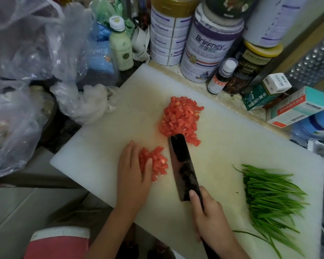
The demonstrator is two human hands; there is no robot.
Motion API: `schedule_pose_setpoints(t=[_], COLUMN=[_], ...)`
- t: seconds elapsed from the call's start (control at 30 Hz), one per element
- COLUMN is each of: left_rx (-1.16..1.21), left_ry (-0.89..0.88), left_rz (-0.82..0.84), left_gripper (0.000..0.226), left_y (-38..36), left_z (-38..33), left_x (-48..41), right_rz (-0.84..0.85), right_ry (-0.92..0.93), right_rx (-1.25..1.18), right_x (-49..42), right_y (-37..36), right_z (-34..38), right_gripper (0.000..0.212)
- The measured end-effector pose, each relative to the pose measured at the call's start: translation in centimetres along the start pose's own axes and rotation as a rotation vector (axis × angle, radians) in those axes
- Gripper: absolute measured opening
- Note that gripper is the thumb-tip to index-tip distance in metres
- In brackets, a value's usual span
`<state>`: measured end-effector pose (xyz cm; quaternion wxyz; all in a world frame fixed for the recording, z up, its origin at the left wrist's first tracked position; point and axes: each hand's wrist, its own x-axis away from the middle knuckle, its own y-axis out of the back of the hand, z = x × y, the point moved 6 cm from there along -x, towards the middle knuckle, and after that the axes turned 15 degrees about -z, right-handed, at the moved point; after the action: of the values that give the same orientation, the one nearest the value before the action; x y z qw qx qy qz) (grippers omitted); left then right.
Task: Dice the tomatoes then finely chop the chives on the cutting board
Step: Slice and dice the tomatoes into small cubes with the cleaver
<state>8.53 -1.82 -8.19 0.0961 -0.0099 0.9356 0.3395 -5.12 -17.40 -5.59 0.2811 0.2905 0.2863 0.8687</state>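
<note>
- Plastic bags [22,53], clear and crumpled, are heaped at the far left, beside the white cutting board [94,146].
- Left hand [133,176] lies palm down on the board with its fingers straight and together. The thumb rests against a small pile of diced tomato [157,161] and grips nothing.
- That small pile is made of red, wet-looking cubes and sits just left of the knife [183,165].
- Dark and broad, the blade runs up the middle of the board between the two tomato piles. Its far end touches the near edge of the large heap of diced tomato [180,118].
- Right hand [208,212] is wrapped round the knife's handle, with one finger lying on the flat of the blade.
- Whole green chives [269,193] lie uncut in a loose bundle on the board's right side, well apart from the tomato.
- Behind the board stand a pale green bottle [121,47], lidded tins [206,45] whose contents are hidden, a small white-capped bottle [221,77] and cardboard boxes [295,107].
</note>
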Motion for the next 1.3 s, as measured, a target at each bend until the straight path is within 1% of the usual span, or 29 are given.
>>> schedule_pose_setpoints(t=[0.07, 0.17, 0.27, 0.33, 0.4, 0.47, 0.6, 0.73, 0.8, 0.87, 1.0, 1.1, 1.17, 1.3], left_rx=[-0.021, -0.083, -0.1, -0.106, -0.063, 0.001, 0.037, 0.143, 0.193, 0.229, 0.285, 0.301, 0.315, 0.351], left_ry=[-0.002, -0.036, -0.064, -0.062, -0.003, 0.036, -0.011, 0.054, 0.091, 0.125, 0.16, 0.152, 0.138, 0.106], left_rz=[-0.011, -0.1, -0.178, -0.221, -0.255, -0.257, -0.282, -0.311, -0.323, -0.351, -0.379, -0.358, -0.325, -0.299], left_gripper=[0.071, 0.064, 0.056, 0.052, 0.05, 0.049, 0.045, 0.045, 0.043, 0.041, 0.032, 0.035, 0.032, 0.029], left_y=[-1.0, -1.8, -2.2, -2.5, -3.0, -3.9, -4.9, -4.4, -4.3, -4.0, -3.4, -3.2, -3.4, -4.7], left_z=[-0.5, -1.1, -1.2, -1.3, -1.7, -2.5, -3.4, -2.8, -2.6, -2.6, -4.0, -6.1, -7.7, -10.2], left_x=[0.2, 0.2, 0.2, 0.2, 0.0, -0.1, 0.0, -0.1, -0.1, 0.0, -0.6, -2.5, -3.9, -7.1], right_rz=[-0.005, 0.017, 0.075, 0.076, 0.072, 0.101, 0.219, 0.327, 0.354, 0.355, 0.329, 0.332, 0.327, 0.267], right_ry=[0.013, 0.046, 0.066, 0.072, 0.071, 0.063, 0.022, 0.05, 0.07, 0.091, 0.14, 0.095, 0.068, 0.054], right_rx=[0.005, -0.088, -0.145, -0.165, -0.176, -0.191, -0.262, -0.331, -0.333, -0.331, -0.326, -0.353, -0.387, -0.403], right_x=[0.0, -0.3, -0.8, -0.9, -0.9, -0.9, -0.9, -0.9, -0.8, -0.9, -1.2, -2.1, -2.8, -5.1], right_y=[-1.0, -2.6, -4.0, -4.5, -4.9, -5.2, -5.0, -4.3, -4.1, -3.9, -2.7, -1.2, 0.1, 2.0], right_z=[-0.7, -0.5, 0.3, 0.5, 0.5, 0.4, 0.6, 1.7, 1.9, 2.0, 3.0, 4.8, 6.2, 8.2], right_gripper=[0.028, 0.023, 0.021, 0.021, 0.022, 0.026, 0.026, 0.026, 0.027, 0.027, 0.019, 0.023, 0.024, 0.023])
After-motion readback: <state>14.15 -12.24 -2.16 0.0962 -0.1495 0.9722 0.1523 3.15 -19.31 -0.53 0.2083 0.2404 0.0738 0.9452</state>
